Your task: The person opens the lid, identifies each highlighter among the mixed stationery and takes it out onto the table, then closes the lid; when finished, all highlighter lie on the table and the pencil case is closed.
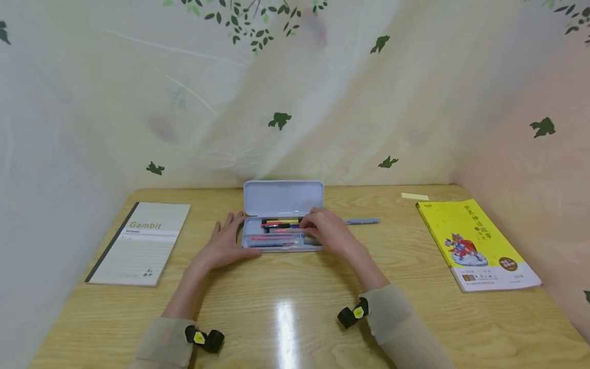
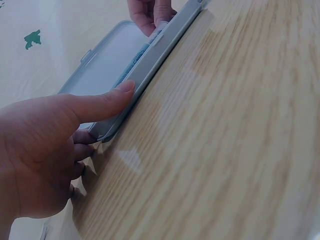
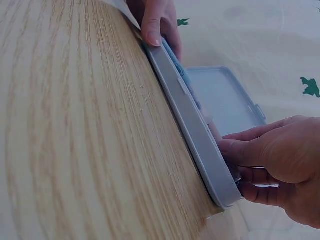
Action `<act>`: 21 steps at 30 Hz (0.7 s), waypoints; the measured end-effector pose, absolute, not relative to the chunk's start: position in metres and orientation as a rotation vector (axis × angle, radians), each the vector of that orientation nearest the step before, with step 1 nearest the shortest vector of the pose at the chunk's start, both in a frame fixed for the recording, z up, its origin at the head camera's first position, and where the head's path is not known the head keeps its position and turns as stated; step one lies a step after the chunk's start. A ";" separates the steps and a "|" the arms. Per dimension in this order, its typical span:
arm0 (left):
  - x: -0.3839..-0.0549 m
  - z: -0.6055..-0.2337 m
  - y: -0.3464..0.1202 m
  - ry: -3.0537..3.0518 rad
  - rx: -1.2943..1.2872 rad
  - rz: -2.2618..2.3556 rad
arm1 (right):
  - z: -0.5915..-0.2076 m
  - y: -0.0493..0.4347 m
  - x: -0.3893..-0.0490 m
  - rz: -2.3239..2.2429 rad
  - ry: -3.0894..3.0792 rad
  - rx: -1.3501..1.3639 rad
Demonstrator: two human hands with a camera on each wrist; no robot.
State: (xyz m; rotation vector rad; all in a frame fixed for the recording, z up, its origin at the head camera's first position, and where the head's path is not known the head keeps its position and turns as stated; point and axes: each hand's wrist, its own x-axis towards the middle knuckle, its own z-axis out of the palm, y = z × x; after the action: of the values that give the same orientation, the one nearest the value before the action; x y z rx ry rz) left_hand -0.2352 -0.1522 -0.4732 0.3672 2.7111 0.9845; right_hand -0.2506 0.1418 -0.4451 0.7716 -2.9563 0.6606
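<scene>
A pale blue pencil case [image 1: 251, 226] stands at the back middle of the table, its lid [image 1: 283, 198] raised, with several pens and pencils inside. My left hand [image 1: 224, 242] holds the case's left end; its thumb lies on the front wall [image 2: 145, 80] and the other fingers are around the end. At the right part of the case my right hand [image 1: 329, 233] has its fingers down inside, thumb and forefinger pinching a pen [image 1: 285, 230] with a pinkish barrel. The fingers partly hide that pen's right end.
A blue pen [image 1: 364, 221] lies right of the case. Farther right are a yellow book [image 1: 475, 241] and a small pale yellow strip [image 1: 415, 196]. A white notebook [image 1: 143, 246] lies at the left. A hanging cloth [image 1: 221, 128] closes off the table's back.
</scene>
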 end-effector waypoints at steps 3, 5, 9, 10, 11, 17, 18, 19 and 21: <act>-0.235 -0.473 -0.152 2.716 0.369 0.981 | -0.445 0.142 -0.250 0.681 -2.948 0.775; -0.235 -0.473 -0.152 2.715 0.367 0.979 | -0.445 0.142 -0.251 0.686 -2.945 0.777; -0.235 -0.474 -0.153 2.706 0.356 0.969 | -0.445 0.142 -0.251 0.700 -2.941 0.783; -0.235 -0.473 -0.153 2.704 0.354 0.969 | -0.445 0.142 -0.251 0.700 -2.941 0.783; -0.234 -0.473 -0.153 2.703 0.351 0.971 | -0.445 0.143 -0.251 0.705 -2.941 0.784; -0.235 -0.472 -0.154 2.704 0.348 0.974 | -0.444 0.144 -0.252 0.718 -2.938 0.784; -0.235 -0.472 -0.153 2.705 0.351 0.973 | -0.443 0.145 -0.251 0.731 -2.941 0.781; -0.234 -0.472 -0.153 2.703 0.352 0.975 | -0.443 0.147 -0.251 0.744 -2.942 0.778; -0.234 -0.472 -0.153 2.702 0.358 0.976 | -0.441 0.153 -0.251 0.766 -2.937 0.780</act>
State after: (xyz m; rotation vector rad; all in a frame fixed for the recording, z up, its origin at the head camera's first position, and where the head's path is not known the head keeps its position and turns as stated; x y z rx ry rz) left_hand -0.2339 -0.1525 -0.4719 0.3585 2.7019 0.9762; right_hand -0.2510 0.1531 -0.4414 0.7800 -2.9374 0.7664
